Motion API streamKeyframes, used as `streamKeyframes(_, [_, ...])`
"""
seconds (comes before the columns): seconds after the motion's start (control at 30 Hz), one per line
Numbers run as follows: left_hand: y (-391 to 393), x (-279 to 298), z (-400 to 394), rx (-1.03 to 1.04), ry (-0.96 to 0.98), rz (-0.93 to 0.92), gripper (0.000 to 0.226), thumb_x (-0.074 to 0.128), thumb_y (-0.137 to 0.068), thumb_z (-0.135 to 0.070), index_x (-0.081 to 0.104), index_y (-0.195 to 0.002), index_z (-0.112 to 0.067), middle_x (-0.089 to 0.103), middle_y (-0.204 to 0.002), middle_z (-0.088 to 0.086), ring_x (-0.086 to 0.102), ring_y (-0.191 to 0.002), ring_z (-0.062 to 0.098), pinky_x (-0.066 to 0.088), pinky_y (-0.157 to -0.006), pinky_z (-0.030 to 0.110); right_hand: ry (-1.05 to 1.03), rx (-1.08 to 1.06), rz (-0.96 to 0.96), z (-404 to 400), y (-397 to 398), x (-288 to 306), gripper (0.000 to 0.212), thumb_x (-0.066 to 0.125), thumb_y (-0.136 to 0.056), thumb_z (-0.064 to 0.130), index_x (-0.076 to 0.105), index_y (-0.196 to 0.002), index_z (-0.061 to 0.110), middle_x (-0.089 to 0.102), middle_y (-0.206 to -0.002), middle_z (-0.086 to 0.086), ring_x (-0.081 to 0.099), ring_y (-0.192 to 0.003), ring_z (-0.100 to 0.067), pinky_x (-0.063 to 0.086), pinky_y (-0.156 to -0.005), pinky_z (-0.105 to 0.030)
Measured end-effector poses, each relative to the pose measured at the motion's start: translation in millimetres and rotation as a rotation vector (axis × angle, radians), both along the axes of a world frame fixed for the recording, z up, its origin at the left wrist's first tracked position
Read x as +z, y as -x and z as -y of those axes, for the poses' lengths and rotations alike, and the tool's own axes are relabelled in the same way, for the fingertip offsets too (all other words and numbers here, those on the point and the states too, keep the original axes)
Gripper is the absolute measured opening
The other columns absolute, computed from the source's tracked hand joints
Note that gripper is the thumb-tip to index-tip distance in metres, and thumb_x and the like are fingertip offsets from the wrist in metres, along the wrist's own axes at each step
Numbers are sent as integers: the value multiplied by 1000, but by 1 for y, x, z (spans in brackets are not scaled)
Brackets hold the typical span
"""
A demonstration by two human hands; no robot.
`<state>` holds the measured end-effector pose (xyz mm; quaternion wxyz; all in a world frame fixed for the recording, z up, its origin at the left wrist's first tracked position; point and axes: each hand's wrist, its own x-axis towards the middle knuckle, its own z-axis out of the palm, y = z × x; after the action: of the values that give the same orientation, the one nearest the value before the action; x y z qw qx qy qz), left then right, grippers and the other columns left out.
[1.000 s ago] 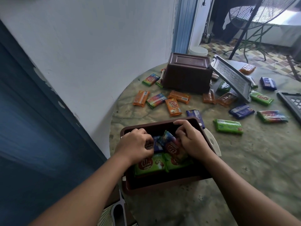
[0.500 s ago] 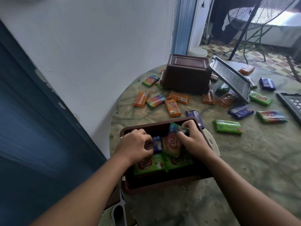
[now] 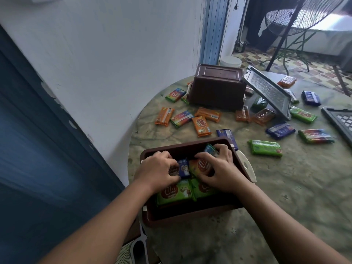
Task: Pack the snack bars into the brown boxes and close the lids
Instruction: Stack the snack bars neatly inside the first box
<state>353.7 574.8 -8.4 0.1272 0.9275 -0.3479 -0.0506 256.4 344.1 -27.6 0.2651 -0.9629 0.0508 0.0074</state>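
Note:
An open brown box (image 3: 190, 216) stands at the table's near edge with snack bars inside. Two green bars (image 3: 177, 191) lie flat at its front. My left hand (image 3: 158, 170) grips a blue bar (image 3: 183, 168) inside the box. My right hand (image 3: 219, 168) has its fingers curled over a multicoloured bar (image 3: 202, 165) standing beside the blue one. A second brown box (image 3: 217, 86) lies upside down at the back. Several loose bars in orange (image 3: 201, 125), green (image 3: 265, 147) and blue (image 3: 281, 130) are scattered over the table.
A grey lid (image 3: 270, 92) leans against the far box; another dark lid (image 3: 341, 121) lies at the right edge. A white wall runs along the left. A standing fan (image 3: 297, 20) is beyond the round table (image 3: 285, 197).
My right hand has lowered the multicoloured bar from its raised, tilted position into the box beside the blue bar. My left hand has stayed on the blue bar.

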Motion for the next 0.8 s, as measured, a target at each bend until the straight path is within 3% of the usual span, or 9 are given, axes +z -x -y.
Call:
streamKeyframes(0.1, [0, 0, 0, -5, 6, 0, 43, 66, -84, -62, 69, -121, -41, 56, -119, -18, 51, -113, 7, 45, -84, 32, -20, 42, -138, 0, 2, 2, 81, 80, -73, 50, 40, -143, 56, 1, -149, 5, 7, -142, -27, 28, -118, -41])
streamKeyframes(0.2, [1, 0, 0, -6, 11, 0, 44, 66, -83, -62, 69, -121, -40, 56, -118, -18, 50, -113, 7, 44, -84, 32, -34, 47, -199, 0, 2, 2, 90, 84, -69, 45, 36, -145, 56, 0, -149, 5, 8, -142, -29, 27, -119, -40])
streamKeyframes(0.37, [0, -1, 0, 1, 12, 4, 43, 66, -83, -63, 69, -120, -41, 55, -117, -18, 51, -111, 7, 46, -84, 32, 37, -15, -48, 1, -1, 1, 74, 81, -77, 46, 45, -141, 56, 16, -136, 1, 17, -132, -27, 31, -119, -44])
streamKeyframes(0.57, [0, -1, 0, -13, -6, 5, 42, 65, -84, -63, 70, -119, -40, 54, -117, -20, 50, -110, 8, 45, -86, 32, 153, -36, 20, -2, -5, -3, 66, 77, -82, 58, 48, -141, 51, 17, -133, -2, 19, -128, -27, 32, -117, -46])
streamKeyframes(0.67, [0, -2, 0, -23, -15, 9, 42, 64, -84, -65, 70, -118, -41, 54, -117, -21, 51, -109, 8, 44, -83, 31, 203, -27, 50, -2, -8, -4, 61, 74, -80, 66, 54, -134, 44, 22, -123, 1, 24, -117, -22, 38, -108, -41])
streamKeyframes(0.8, [1, 0, 1, -38, -25, 19, 39, 64, -86, -62, 71, -117, -40, 54, -119, -21, 50, -110, 6, 35, -79, 28, 254, 46, 18, 0, -16, -6, 66, 69, -83, 68, 54, -142, 42, 38, -113, 4, 36, -109, -19, 48, -93, -39])
